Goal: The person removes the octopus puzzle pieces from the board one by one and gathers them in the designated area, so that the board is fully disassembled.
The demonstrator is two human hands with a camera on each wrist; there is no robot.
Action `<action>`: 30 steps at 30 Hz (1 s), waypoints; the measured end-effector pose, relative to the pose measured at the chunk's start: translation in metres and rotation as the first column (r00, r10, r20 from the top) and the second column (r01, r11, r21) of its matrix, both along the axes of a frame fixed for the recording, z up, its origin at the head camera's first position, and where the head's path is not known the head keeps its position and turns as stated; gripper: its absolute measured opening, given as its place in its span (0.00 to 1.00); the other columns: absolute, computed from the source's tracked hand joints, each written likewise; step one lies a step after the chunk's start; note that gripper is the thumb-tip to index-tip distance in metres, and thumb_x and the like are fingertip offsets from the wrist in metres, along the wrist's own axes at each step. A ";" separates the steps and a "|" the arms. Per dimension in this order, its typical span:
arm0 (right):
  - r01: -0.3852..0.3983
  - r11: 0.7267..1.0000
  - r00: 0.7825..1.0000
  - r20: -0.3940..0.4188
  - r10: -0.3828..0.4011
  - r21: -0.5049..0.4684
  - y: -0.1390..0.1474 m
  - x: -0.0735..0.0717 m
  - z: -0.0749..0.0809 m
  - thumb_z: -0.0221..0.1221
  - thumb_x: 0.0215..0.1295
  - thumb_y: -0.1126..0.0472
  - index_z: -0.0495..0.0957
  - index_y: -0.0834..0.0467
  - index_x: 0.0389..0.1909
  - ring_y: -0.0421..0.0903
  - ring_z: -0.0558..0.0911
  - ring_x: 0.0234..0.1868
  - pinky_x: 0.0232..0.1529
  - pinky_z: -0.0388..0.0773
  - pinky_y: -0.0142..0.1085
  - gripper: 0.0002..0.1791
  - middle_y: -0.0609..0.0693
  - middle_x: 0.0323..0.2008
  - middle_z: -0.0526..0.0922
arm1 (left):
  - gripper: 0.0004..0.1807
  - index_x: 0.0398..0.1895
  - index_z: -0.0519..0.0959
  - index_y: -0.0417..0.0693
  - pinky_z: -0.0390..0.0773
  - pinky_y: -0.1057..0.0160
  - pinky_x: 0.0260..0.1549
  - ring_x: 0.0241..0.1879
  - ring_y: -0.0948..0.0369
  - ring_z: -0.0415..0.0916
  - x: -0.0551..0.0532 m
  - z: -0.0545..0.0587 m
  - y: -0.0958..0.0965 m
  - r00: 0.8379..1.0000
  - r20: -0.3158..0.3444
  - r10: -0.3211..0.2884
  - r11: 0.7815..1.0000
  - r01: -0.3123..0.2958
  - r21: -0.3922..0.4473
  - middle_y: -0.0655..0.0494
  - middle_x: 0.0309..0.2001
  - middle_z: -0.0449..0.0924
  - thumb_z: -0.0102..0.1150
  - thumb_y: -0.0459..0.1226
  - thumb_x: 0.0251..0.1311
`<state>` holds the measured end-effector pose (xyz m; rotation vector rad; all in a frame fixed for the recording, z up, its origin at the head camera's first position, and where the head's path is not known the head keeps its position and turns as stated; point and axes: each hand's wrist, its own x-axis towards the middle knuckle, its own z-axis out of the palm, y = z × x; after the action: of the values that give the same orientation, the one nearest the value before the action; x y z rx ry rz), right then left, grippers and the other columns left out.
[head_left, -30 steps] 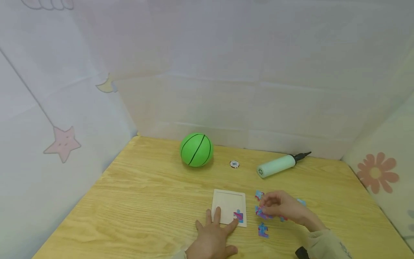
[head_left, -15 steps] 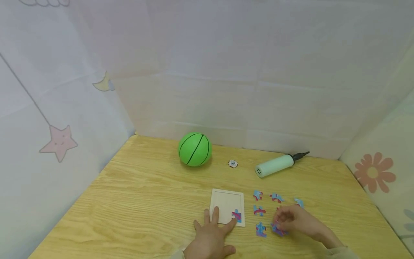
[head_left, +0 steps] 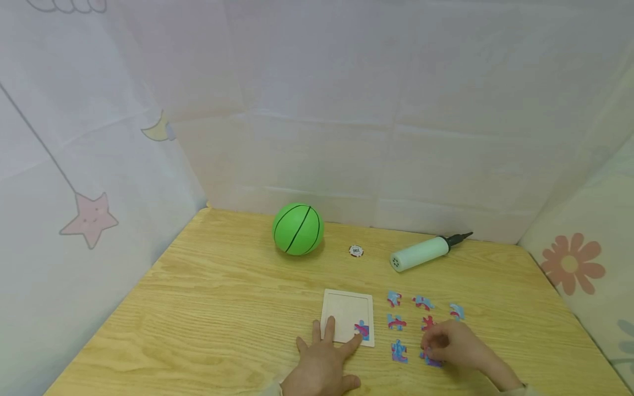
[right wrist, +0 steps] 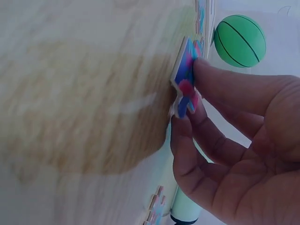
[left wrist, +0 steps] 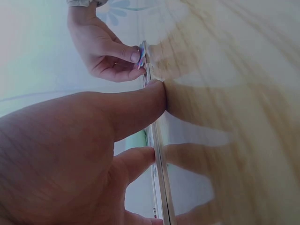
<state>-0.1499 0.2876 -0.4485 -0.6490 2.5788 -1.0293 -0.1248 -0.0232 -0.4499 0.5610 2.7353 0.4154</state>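
A blue and pink jigsaw piece [right wrist: 185, 75] is pinched between the thumb and fingers of my right hand [head_left: 458, 345], tilted close over the table in the right wrist view. My left hand [head_left: 319, 367] lies with its fingers spread, fingertips on the near edge of a square wooden puzzle tray [head_left: 342, 305]. One jigsaw piece [head_left: 363, 331] sits in the tray's near right corner, partly behind my left index finger. Loose pieces lie right of the tray, among them a blue one [head_left: 399, 351] and a red one [head_left: 428, 322] beside my right hand.
Farther back stand a green ball [head_left: 298, 229] and a poker chip [head_left: 356, 251]. A pale green hand pump [head_left: 421, 254] with a black nozzle lies at the back right. White cloth walls [head_left: 317, 137] border the table [head_left: 208, 308].
My right hand has moved right and towards me with the jigsaw piece, uncovering the loose pieces near the tray. My left hand stays on the tray.
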 end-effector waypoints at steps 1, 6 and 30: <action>0.005 1.000 1.000 -0.007 -0.005 0.013 0.000 0.000 0.000 0.66 0.56 0.66 0.83 0.56 0.30 0.32 0.76 0.30 0.31 0.75 0.29 0.03 0.41 0.29 0.82 | 0.39 0.68 0.65 0.77 0.57 0.22 0.48 0.68 0.31 0.48 0.000 0.000 0.000 1.000 0.000 -0.001 1.000 0.001 -0.004 0.36 0.71 0.53 0.63 0.63 0.48; 0.035 0.999 0.999 -0.022 -0.034 0.038 0.000 0.002 0.000 0.66 0.56 0.66 0.82 0.55 0.29 0.32 0.74 0.27 0.29 0.73 0.29 0.03 0.40 0.26 0.79 | 0.40 0.68 0.64 0.78 0.57 0.22 0.48 0.68 0.31 0.47 -0.001 -0.001 0.001 1.000 0.011 -0.004 1.000 0.005 -0.015 0.36 0.72 0.52 0.63 0.63 0.48; 0.004 1.000 0.993 -0.118 -0.007 -0.023 -0.089 -0.031 0.018 0.64 0.62 0.58 0.82 0.57 0.37 0.35 0.76 0.32 0.33 0.75 0.31 0.08 0.41 0.32 0.80 | 0.40 0.67 0.65 0.78 0.57 0.20 0.45 0.66 0.29 0.50 -0.003 -0.003 0.001 1.000 -0.002 -0.009 1.000 0.009 -0.021 0.36 0.70 0.54 0.64 0.63 0.46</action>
<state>-0.1808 0.1985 -0.4303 -0.7296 2.6744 -1.0531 -0.1280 -0.0226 -0.4532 0.5689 2.7349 0.3829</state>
